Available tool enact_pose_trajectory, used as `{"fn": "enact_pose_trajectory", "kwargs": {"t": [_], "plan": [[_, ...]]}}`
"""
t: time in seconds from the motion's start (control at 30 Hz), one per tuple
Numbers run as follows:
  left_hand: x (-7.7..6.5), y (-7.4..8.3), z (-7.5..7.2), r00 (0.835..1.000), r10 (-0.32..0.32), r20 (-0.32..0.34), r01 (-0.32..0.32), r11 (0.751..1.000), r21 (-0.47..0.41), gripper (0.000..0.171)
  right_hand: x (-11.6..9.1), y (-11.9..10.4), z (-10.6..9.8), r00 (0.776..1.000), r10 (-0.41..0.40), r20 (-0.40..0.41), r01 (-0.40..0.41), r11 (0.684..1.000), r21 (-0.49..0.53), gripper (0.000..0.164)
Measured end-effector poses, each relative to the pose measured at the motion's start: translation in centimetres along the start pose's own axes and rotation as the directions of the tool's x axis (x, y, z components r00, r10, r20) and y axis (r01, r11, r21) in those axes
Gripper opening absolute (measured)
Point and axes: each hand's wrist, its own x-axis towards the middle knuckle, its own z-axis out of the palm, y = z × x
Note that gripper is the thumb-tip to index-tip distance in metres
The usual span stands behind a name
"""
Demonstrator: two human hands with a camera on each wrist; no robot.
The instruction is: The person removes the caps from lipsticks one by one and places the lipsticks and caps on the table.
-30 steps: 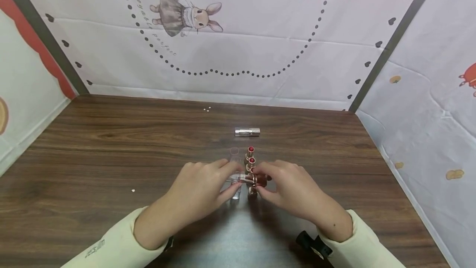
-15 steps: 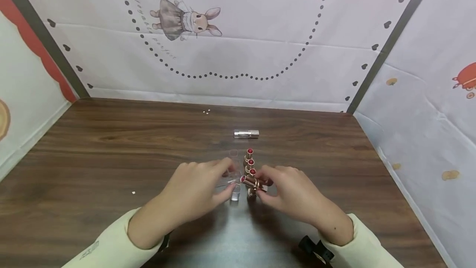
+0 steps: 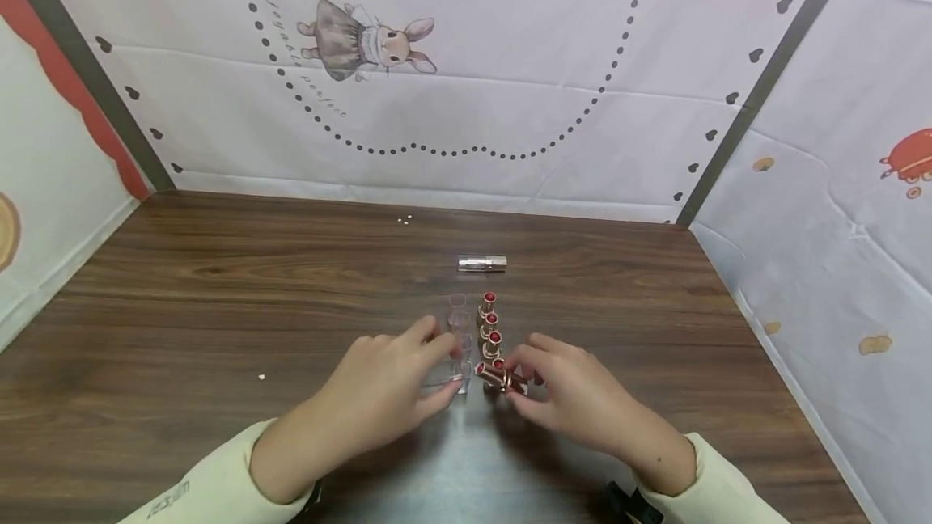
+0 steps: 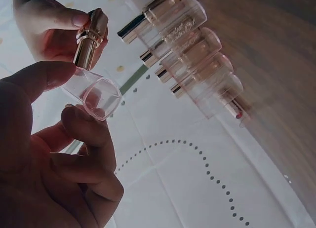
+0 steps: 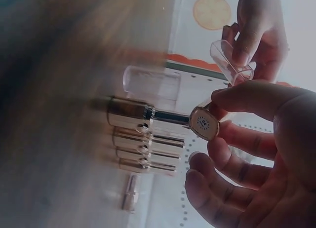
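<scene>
Left hand (image 3: 379,382): thumb and forefinger pinch a clear plastic cap (image 4: 94,92), open end turned toward the right hand. Other fingers loosely curled under it. Nothing inside the cap.

Right hand (image 3: 575,395): fingertips pinch a gold-cased lipstick (image 3: 497,377), held level just above the surface, red tip toward the left hand. In the right wrist view its square gold base (image 5: 204,123) faces the camera.

Cap and lipstick: apart, a small gap between the cap's mouth and the red tip; held in front of the near end of the rows.

Row of lipsticks (image 3: 489,320): uncapped lipsticks standing upright in a line running away from the person, red tips up, gold bases on the surface. Three show plainly beyond the hands; a fourth seems to stand behind the held lipstick, partly hidden.

Row of clear caps (image 3: 459,322): transparent caps standing just left of the lipstick row, parallel to it. Count unclear in the head view, too glassy to separate.

Silver tube (image 3: 482,264): lies on its side beyond the far end of the rows, apart from them.

Surface (image 3: 218,306): dark wood-grain top. Small white specks (image 3: 404,220) near the far edge, one white crumb (image 3: 261,377) off to the left.

Backdrop: pale cloth with a dotted line and a rabbit print (image 3: 367,37).

Sleeves: cream, both wrists.
</scene>
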Motion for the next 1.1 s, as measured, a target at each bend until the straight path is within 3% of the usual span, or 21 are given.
{"fn": "enact_pose_trajectory", "kwargs": {"t": [0.4,0.87,1.1], "plan": [[-0.6,0.2,0.8,0.999,0.021,0.031,-0.021,1.0,-0.013,0.027,-0.7,0.4,1.5,0.998,0.012,0.055,-0.012,1.0,0.0,0.019],[-0.5,0.5,0.9,0.986,-0.037,0.163,0.054,0.994,-0.1,0.02,-0.4,0.4,2.6,0.995,-0.006,0.104,0.008,1.0,-0.02,0.019],[-0.6,0.6,1.3,0.98,-0.043,0.193,0.063,0.993,-0.101,0.024,-0.3,0.3,2.8,0.996,-0.029,0.088,0.031,0.999,-0.026,0.024]]}}
